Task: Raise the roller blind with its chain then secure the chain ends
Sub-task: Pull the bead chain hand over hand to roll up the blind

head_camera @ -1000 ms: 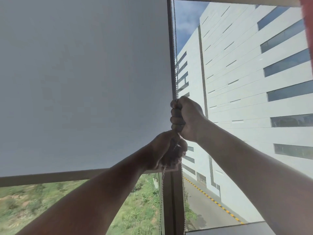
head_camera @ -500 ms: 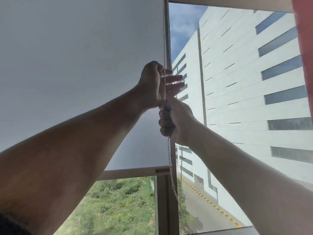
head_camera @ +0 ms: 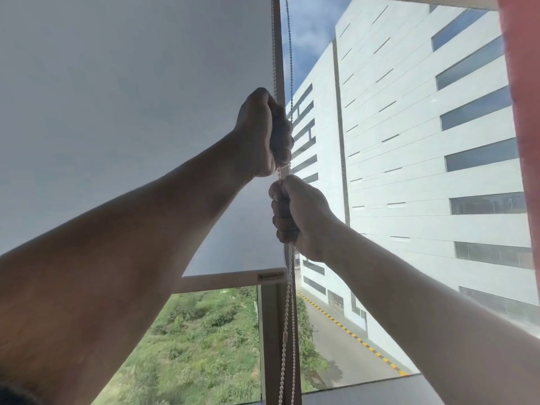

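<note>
Both hands are fisted on the bead chain (head_camera: 287,311) right of the blind (head_camera: 131,112): left hand (head_camera: 264,135) above, right hand (head_camera: 295,214) below. The chain looks thin, limp and slippery; grip it wrapped.

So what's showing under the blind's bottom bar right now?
Under the bottom bar, glass shows green scrub, with the window post and hanging bead chain alongside. The left forearm covers the bar's left stretch and whatever lies below it.

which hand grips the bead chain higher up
The left hand, fisted on the white bead chain directly above the right hand, which grips just below it.
</note>
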`<action>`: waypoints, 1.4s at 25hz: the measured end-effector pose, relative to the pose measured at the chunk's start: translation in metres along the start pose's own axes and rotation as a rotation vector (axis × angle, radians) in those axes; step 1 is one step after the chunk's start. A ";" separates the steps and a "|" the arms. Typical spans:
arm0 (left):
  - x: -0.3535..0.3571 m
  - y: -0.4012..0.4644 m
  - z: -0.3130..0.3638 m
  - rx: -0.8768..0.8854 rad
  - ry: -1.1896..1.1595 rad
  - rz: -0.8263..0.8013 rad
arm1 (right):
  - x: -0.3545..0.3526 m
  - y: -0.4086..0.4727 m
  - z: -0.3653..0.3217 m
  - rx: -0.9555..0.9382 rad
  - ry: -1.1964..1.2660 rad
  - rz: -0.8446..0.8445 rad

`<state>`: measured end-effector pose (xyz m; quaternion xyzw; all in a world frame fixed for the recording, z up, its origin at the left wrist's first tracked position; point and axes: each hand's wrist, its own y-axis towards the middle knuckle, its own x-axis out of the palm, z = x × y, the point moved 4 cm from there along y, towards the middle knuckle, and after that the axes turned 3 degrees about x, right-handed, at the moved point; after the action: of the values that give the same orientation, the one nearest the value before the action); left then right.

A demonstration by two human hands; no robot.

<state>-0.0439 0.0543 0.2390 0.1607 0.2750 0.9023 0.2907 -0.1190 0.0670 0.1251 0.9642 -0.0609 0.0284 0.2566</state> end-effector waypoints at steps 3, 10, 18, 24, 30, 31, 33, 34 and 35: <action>-0.008 -0.010 -0.032 -0.021 -0.048 0.007 | -0.004 -0.008 0.032 0.054 0.007 -0.002; -0.033 -0.032 -0.110 -0.116 -0.107 0.084 | -0.008 -0.029 0.103 0.191 0.022 -0.014; -0.052 -0.066 -0.176 -0.179 -0.143 0.027 | -0.014 -0.059 0.163 0.324 -0.008 -0.039; -0.061 -0.070 -0.175 -0.128 -0.124 0.016 | -0.014 -0.063 0.159 0.353 0.028 -0.143; -0.068 -0.076 -0.170 -0.126 -0.162 -0.047 | -0.028 -0.043 0.119 0.203 -0.259 -0.002; -0.066 -0.078 -0.168 -0.115 -0.151 -0.077 | -0.029 -0.034 0.102 0.148 -0.216 0.037; -0.061 -0.081 -0.165 -0.089 -0.074 -0.113 | -0.026 -0.016 0.064 0.055 -0.112 0.077; -0.058 -0.081 -0.165 -0.078 -0.049 -0.108 | -0.023 -0.007 0.046 0.026 -0.068 0.084; -0.056 -0.082 -0.165 -0.075 -0.037 -0.091 | -0.019 0.002 0.030 0.014 -0.025 0.086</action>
<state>-0.0390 0.0090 0.0517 0.1539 0.2426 0.8946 0.3423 -0.1371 0.0528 0.0985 0.9627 -0.1054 0.0279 0.2476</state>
